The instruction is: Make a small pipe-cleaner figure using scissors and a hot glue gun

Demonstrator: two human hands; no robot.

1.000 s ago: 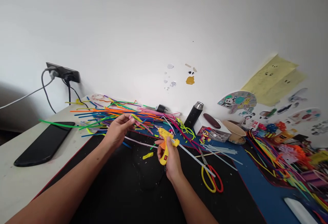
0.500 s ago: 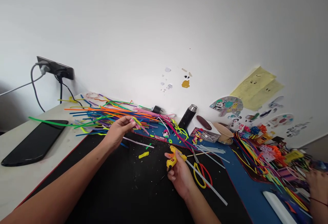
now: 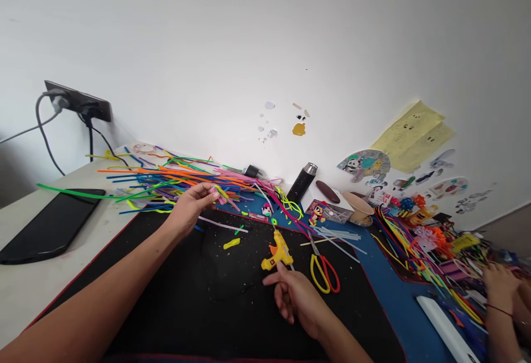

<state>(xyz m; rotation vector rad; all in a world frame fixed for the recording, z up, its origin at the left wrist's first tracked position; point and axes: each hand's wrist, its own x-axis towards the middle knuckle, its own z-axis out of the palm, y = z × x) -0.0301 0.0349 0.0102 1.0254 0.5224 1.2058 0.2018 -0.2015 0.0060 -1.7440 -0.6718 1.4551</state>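
Observation:
My left hand (image 3: pixel 192 206) is raised over the back of the black mat, closed in a pinch on a small pink and yellow pipe cleaner piece (image 3: pixel 222 192) with a pink stem trailing from it. On the mat lies a yellow hot glue gun (image 3: pixel 279 252), its nozzle turned toward the wall. Just in front of it, my right hand (image 3: pixel 294 296) has its forefinger stretched out and the other fingers loosely bent, holding nothing. Yellow-and-red-handled scissors (image 3: pixel 324 273) lie right of the gun. A short yellow fuzzy piece (image 3: pixel 231 243) rests between my hands.
Many coloured pipe cleaners (image 3: pixel 166 177) are heaped at the back left, near a black phone-shaped slab (image 3: pixel 50 227). A black flask (image 3: pixel 302 183), a tissue box (image 3: pixel 327 202) and glue sticks (image 3: pixel 340 234) stand or lie behind. Another person's hand (image 3: pixel 500 285) is at the right.
My right hand has let go of the glue gun, which now lies on the mat, and has drawn back toward me. My left hand keeps its pinch. The view has shifted slightly.

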